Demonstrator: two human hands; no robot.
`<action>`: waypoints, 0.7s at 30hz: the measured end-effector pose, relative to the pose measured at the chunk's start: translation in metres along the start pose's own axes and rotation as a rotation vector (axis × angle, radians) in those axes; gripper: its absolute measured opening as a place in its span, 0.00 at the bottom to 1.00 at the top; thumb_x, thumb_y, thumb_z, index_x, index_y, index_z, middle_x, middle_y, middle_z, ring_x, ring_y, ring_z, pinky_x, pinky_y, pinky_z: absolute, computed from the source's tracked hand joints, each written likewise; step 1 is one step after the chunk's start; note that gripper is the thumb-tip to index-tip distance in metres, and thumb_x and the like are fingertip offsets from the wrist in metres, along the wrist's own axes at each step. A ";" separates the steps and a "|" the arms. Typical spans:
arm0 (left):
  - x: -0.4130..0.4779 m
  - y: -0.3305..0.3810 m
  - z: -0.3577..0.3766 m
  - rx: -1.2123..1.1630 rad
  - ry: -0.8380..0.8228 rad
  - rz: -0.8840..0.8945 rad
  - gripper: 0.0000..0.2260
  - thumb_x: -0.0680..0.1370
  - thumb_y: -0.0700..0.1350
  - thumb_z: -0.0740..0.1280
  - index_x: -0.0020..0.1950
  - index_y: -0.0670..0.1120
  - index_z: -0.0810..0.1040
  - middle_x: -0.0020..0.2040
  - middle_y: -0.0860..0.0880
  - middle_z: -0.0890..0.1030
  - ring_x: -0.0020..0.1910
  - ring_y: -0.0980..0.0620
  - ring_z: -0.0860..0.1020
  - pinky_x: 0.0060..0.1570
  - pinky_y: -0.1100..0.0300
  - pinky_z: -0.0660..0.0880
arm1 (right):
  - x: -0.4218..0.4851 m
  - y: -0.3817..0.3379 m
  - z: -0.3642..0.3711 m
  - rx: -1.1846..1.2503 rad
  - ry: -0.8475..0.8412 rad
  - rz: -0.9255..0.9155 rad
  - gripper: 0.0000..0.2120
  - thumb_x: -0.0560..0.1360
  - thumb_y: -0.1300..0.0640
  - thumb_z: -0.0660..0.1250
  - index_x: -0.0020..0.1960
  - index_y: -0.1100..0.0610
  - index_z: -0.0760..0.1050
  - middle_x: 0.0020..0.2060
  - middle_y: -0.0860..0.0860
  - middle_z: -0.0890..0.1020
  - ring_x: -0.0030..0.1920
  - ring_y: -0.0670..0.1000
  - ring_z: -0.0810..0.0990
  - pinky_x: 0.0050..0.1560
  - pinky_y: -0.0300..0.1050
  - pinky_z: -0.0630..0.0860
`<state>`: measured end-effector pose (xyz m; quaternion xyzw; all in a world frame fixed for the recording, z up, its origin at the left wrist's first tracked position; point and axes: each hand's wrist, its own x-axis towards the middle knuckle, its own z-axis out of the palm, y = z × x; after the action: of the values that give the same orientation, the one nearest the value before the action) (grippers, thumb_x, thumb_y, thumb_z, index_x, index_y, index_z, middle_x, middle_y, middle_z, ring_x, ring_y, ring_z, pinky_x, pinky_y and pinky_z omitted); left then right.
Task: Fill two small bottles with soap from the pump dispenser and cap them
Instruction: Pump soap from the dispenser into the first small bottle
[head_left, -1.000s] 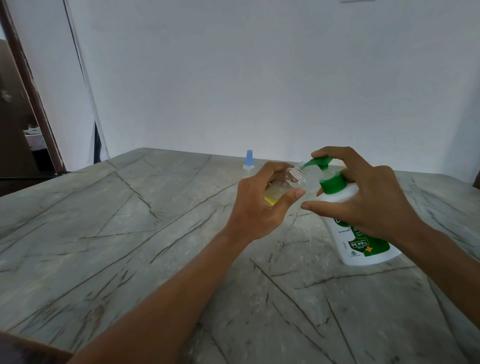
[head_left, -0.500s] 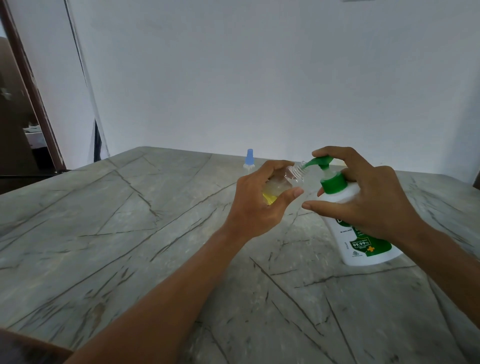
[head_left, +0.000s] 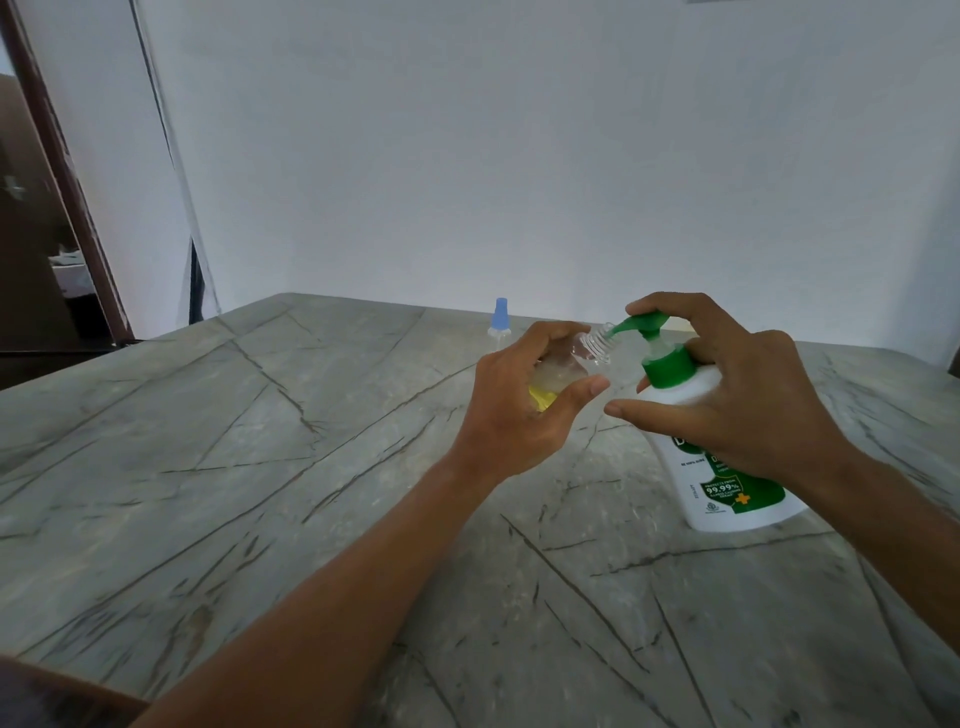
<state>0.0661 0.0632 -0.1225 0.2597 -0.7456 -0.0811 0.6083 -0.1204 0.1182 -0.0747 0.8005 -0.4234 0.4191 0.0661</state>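
here the largest thing is the pale wall (head_left: 519, 156) at the far side, bare, with a dark door frame (head_left: 67, 197) at the far left. below it the worktop (head_left: 260, 519) spreads wide, grey stone crossed by dark veins. it looks hard and smooth, so a dropped bottle would likely skid, and spilled soap would make it slick.

the pump dispenser (head_left: 727, 499) stands on the worktop at the right, white with a green label and collar, leaning a little to the left in this wide view. it is judged the heaviest item: stiff plastic, steady on its base if pressed straight down. the place to take it is the pump head (head_left: 641, 323) from above, with the body braced. the right hand (head_left: 753, 405) does so, with fingers curled over the pump head and round the neck, and the thumb stretched toward the left.

the left hand (head_left: 519, 415) is clamped round the small bottle (head_left: 566, 364), held in the air just left of the spout and tilted so its threaded neck (head_left: 597, 345) meets the spout tip. whether the tip sits inside the mouth cannot be told. the bottle is clear and probably light and thin-walled, easy to squash and slippery once soapy, so a grip round the body suits it. yellow soap (head_left: 543, 400) lies low in it, so filling looks only partly done.

smallest, a second bottle (head_left: 500, 325) with a blue cap stands far behind the left hand, near the wall.
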 end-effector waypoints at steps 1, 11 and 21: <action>0.000 0.000 0.000 0.006 0.003 0.002 0.20 0.73 0.47 0.74 0.61 0.40 0.77 0.53 0.54 0.81 0.49 0.62 0.80 0.47 0.73 0.75 | 0.000 0.001 0.000 -0.008 -0.006 -0.001 0.33 0.60 0.34 0.72 0.61 0.36 0.64 0.42 0.27 0.72 0.36 0.31 0.77 0.41 0.22 0.66; -0.001 0.000 0.001 0.010 -0.004 0.008 0.20 0.73 0.46 0.75 0.61 0.39 0.78 0.52 0.51 0.82 0.50 0.58 0.81 0.49 0.70 0.76 | 0.000 0.003 -0.001 0.053 0.030 0.037 0.30 0.58 0.35 0.74 0.56 0.36 0.67 0.39 0.30 0.74 0.38 0.33 0.80 0.36 0.25 0.72; 0.000 0.003 0.001 0.005 0.010 0.024 0.19 0.74 0.46 0.74 0.61 0.40 0.77 0.53 0.54 0.81 0.49 0.60 0.80 0.47 0.72 0.75 | 0.000 0.006 0.001 0.010 0.007 -0.002 0.33 0.60 0.36 0.74 0.61 0.35 0.64 0.40 0.29 0.75 0.43 0.32 0.78 0.43 0.19 0.68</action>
<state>0.0642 0.0653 -0.1216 0.2529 -0.7458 -0.0707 0.6122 -0.1244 0.1138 -0.0775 0.7997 -0.4203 0.4241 0.0639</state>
